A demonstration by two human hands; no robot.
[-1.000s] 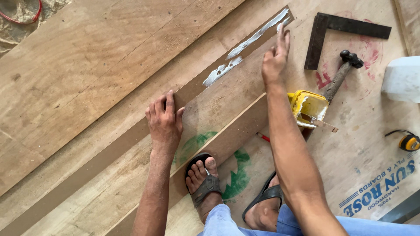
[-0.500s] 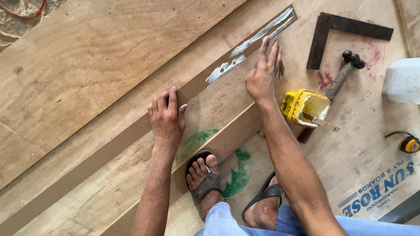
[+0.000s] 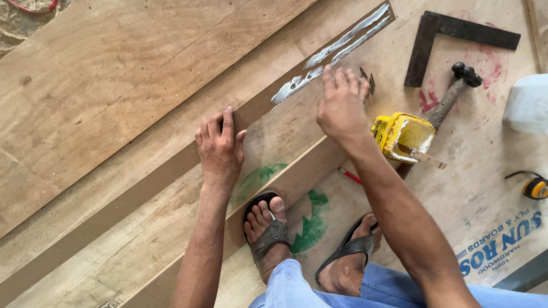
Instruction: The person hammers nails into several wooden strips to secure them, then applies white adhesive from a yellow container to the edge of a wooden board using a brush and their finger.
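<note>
Both hands lie open and flat: the left hand point(image 3: 220, 149) presses the diagonal brown strip point(image 3: 142, 188), the right hand point(image 3: 341, 107) seemingly touches its white glue line point(image 3: 337, 48).

Glue streaks point(image 3: 337, 54) on strip point(image 3: 142, 191), beyond both hands. Right of them: glue can point(image 3: 402, 137), hammer point(image 3: 451, 94), square point(image 3: 456, 34). Tape measure point(image 3: 534, 187) far right, on plywood point(image 3: 114, 74).
</note>
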